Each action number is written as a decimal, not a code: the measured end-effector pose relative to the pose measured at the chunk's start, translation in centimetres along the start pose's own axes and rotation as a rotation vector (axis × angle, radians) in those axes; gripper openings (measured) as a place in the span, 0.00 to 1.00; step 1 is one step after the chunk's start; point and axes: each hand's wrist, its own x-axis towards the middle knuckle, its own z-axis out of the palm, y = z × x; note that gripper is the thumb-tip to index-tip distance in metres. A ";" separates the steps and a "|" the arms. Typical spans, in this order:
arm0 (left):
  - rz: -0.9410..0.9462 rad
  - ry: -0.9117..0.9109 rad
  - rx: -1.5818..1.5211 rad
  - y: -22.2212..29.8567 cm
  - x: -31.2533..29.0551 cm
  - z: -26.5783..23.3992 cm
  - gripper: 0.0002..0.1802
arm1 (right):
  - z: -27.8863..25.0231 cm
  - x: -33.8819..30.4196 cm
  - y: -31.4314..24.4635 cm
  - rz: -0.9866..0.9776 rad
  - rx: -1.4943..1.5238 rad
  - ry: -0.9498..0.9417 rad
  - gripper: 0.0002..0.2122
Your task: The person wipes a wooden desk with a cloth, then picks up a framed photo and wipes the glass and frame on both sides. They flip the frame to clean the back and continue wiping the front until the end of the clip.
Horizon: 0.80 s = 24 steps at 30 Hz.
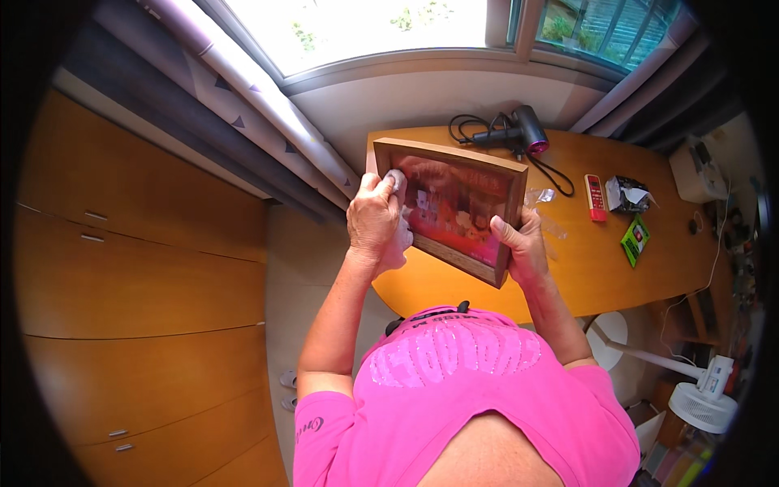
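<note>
A wooden picture frame [456, 213] with a glossy dark red picture under its glazing is held up, tilted, above the near part of the desk. My right hand [523, 243] grips its right side, thumb on the front and fingers behind. At the frame's left side my left hand [376, 213] is closed on a white cloth [396, 243], which hangs down below the fingers. Part of the cloth touches the frame's left edge near the upper corner. Reflections on the glazing blur the picture.
On the orange wooden desk [649, 268] lie a black hair dryer [531, 130] with its cord, a red remote control [595, 197], a tissue pack [629, 195] and a green packet [635, 241]. Clear plastic [542, 196] lies beside the frame. A white fan [704, 406] stands lower right; wooden cabinets [146, 284] line the left.
</note>
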 end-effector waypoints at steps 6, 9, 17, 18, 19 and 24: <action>-0.109 -0.226 -0.015 -0.1 -2.9 1.2 0.09 | -0.8 0.5 0.1 -0.017 -0.009 0.012 0.13; -0.139 -0.328 -0.086 -0.9 -2.9 1.1 0.09 | -0.9 0.4 0.4 -0.014 -0.043 0.011 0.13; -0.465 -0.833 -1.167 0.9 -3.1 -1.1 0.09 | -0.6 1.3 2.0 -0.009 0.011 0.070 0.10; -0.555 -0.811 -1.311 1.5 -2.9 -1.9 0.10 | -1.0 1.4 2.0 0.030 0.039 0.066 0.10; -0.576 -0.753 -1.418 1.3 -2.7 -2.3 0.12 | -0.9 1.3 1.9 0.033 0.063 0.074 0.10; -0.614 -0.566 -1.728 -1.0 -2.8 -3.3 0.17 | -1.4 1.4 2.0 0.061 0.166 0.117 0.13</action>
